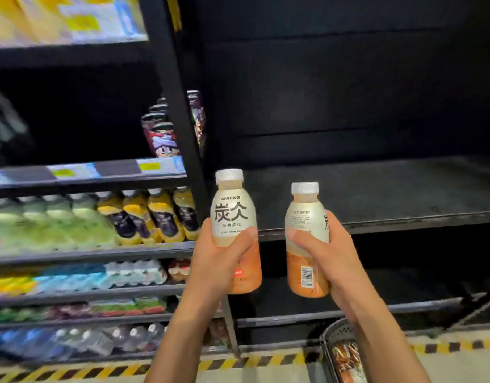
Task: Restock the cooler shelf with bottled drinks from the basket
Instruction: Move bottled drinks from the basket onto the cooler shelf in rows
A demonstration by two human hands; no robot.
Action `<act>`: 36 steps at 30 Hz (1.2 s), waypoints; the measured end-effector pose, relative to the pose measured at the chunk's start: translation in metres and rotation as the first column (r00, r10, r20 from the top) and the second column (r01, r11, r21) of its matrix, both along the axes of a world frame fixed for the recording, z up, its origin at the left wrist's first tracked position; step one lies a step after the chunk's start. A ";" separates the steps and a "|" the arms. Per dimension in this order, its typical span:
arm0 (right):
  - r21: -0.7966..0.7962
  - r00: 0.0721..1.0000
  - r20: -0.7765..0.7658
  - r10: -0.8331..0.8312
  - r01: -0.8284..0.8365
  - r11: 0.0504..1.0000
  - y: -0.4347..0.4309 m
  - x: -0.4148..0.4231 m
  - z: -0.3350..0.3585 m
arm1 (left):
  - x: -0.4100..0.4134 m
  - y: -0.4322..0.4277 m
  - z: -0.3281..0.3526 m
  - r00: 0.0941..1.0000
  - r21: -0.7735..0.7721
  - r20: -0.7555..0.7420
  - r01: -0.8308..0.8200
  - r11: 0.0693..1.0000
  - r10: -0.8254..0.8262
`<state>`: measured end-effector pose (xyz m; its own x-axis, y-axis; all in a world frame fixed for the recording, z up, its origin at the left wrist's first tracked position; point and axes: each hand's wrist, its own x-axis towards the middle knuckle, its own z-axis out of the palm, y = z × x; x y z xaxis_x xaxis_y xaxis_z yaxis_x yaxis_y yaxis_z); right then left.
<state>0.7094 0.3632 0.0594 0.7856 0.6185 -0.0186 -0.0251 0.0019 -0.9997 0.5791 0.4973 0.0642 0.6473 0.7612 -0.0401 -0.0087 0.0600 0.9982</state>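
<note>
Head view shows 2 bottles held up at centre frame, in front of the bare dark shelf (pixel 376 189) that fills the right of the frame. The left hand (pixel 219 258) wraps the left bottle (pixel 234 217) around its middle, thumb across the front, fingers curled behind. The right hand (pixel 324 252) grips the right bottle (pixel 304 225) the same way, thumb across the label. Both hands are closed tight on the bottles.

Each bottle looks like rigid plastic, full of a tan drink, so likely moderately heavy and firm under a squeeze. The glossy sleeve may be slick, more so if chilled and damp. The mid-body grip seems sound; the narrower neck below the cap would give less purchase.

Both long axes run near vertical, white caps up, bases down, the tops leaning slightly apart. The left bottle faces its printed front to the camera; the right one shows its barcode side.

A basket (pixel 332 334) sits at lower right, holding more stock.
</note>
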 end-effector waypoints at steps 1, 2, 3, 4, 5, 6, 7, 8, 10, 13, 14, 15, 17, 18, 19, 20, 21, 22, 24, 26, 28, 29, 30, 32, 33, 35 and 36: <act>0.010 0.999 -0.001 0.036 -0.036 0.999 0.017 -0.016 0.004 | -0.020 0.012 0.003 0.999 0.002 0.010 -0.031 1.000 0.031; 0.021 0.998 -0.002 0.069 -0.069 0.997 0.034 -0.034 0.008 | -0.040 0.024 0.005 0.998 0.009 0.015 -0.060 0.998 0.060; 0.035 0.995 -0.003 0.098 -0.098 0.995 0.051 -0.051 0.011 | -0.060 0.035 0.008 0.996 0.017 0.019 -0.085 0.996 0.084; 0.048 0.992 0.001 0.123 -0.123 0.991 0.067 -0.069 0.014 | -0.080 0.046 0.009 0.994 0.031 0.021 -0.105 0.994 0.104; 0.059 0.990 0.004 0.143 -0.143 0.988 0.081 -0.087 0.017 | -0.100 0.057 0.010 0.992 0.042 0.023 -0.121 0.992 0.120; 0.073 0.987 0.006 0.162 -0.162 0.984 0.096 -0.105 0.020 | -0.119 0.070 0.012 0.991 0.052 0.027 -0.135 0.989 0.134; 0.087 0.984 0.009 0.179 -0.179 0.980 0.110 -0.122 0.024 | -0.137 0.083 0.014 0.989 0.061 0.030 -0.149 0.987 0.147; 0.095 0.981 0.015 0.193 -0.193 0.977 0.124 -0.139 0.026 | -0.154 0.095 0.016 0.987 0.073 0.029 -0.160 0.984 0.159; 0.104 0.977 0.040 0.209 -0.212 0.972 0.150 -0.168 0.029 | -0.184 0.118 0.018 0.984 0.100 0.028 -0.178 0.979 0.177; 0.109 0.973 0.078 0.215 -0.223 0.969 0.186 -0.202 0.033 | -0.223 0.152 0.022 0.982 0.130 0.037 -0.190 0.973 0.187; 0.107 0.974 0.091 0.209 -0.218 0.970 0.197 -0.210 0.034 | -0.233 0.163 0.023 0.983 0.134 0.042 -0.185 0.973 0.181; 0.104 0.974 0.103 0.202 -0.213 0.971 0.208 -0.216 0.037 | -0.240 0.174 0.026 0.984 0.136 0.049 -0.177 0.975 0.172; 0.101 0.974 0.128 0.185 -0.199 0.975 0.229 -0.223 0.045 | -0.250 0.197 0.030 0.985 0.119 0.077 -0.164 0.979 0.155; 0.100 0.975 0.139 0.175 -0.189 0.977 0.239 -0.225 0.050 | -0.251 0.209 0.032 0.984 0.101 0.098 -0.159 0.982 0.149; 0.100 0.976 0.147 0.162 -0.178 0.979 0.250 -0.227 0.056 | -0.252 0.221 0.035 0.983 0.076 0.115 -0.150 0.986 0.140; 0.100 0.977 0.154 0.150 -0.167 0.981 0.261 -0.227 0.061 | -0.251 0.233 0.038 0.984 0.041 0.128 -0.132 0.990 0.126; 0.097 0.976 0.167 0.142 -0.160 0.982 0.272 -0.227 0.067 | -0.249 0.245 0.041 0.984 -0.001 0.145 -0.108 0.994 0.108; 0.093 0.973 0.186 0.138 -0.158 0.983 0.283 -0.225 0.072 | -0.246 0.258 0.045 0.982 -0.044 0.169 -0.076 0.996 0.083; 0.087 0.964 0.226 0.140 -0.163 0.983 0.307 -0.221 0.083 | -0.238 0.283 0.054 0.978 -0.091 0.205 -0.012 0.996 0.031; 0.084 0.959 0.253 0.132 -0.158 0.984 0.333 -0.214 0.092 | -0.227 0.311 0.063 0.976 -0.090 0.216 0.017 0.996 0.003; 0.073 0.958 0.263 0.117 -0.140 0.987 0.361 -0.204 0.101 | -0.213 0.336 0.073 0.978 -0.094 0.209 0.018 0.995 0.002; 0.063 0.959 0.261 0.112 -0.132 0.989 0.374 -0.199 0.105 | -0.207 0.348 0.077 0.979 -0.094 0.206 0.013 0.995 0.007; 0.055 0.960 0.257 0.108 -0.126 0.991 0.386 -0.194 0.107 | -0.200 0.359 0.081 0.979 -0.086 0.204 0.007 0.996 0.011; 0.049 0.962 0.253 0.105 -0.121 0.991 0.407 -0.184 0.111 | -0.190 0.380 0.085 0.980 -0.057 0.197 -0.008 0.998 0.019; 0.048 0.961 0.255 0.109 -0.126 0.991 0.416 -0.180 0.113 | -0.185 0.390 0.087 0.981 -0.041 0.191 -0.019 0.999 0.026; 0.029 0.960 0.250 0.122 -0.133 0.991 0.431 -0.171 0.117 | -0.177 0.409 0.090 0.983 -0.014 0.179 -0.028 1.000 0.030; 0.013 0.961 0.249 0.124 -0.131 0.991 0.438 -0.166 0.119 | -0.173 0.418 0.090 0.984 -0.007 0.174 -0.031 0.999 0.032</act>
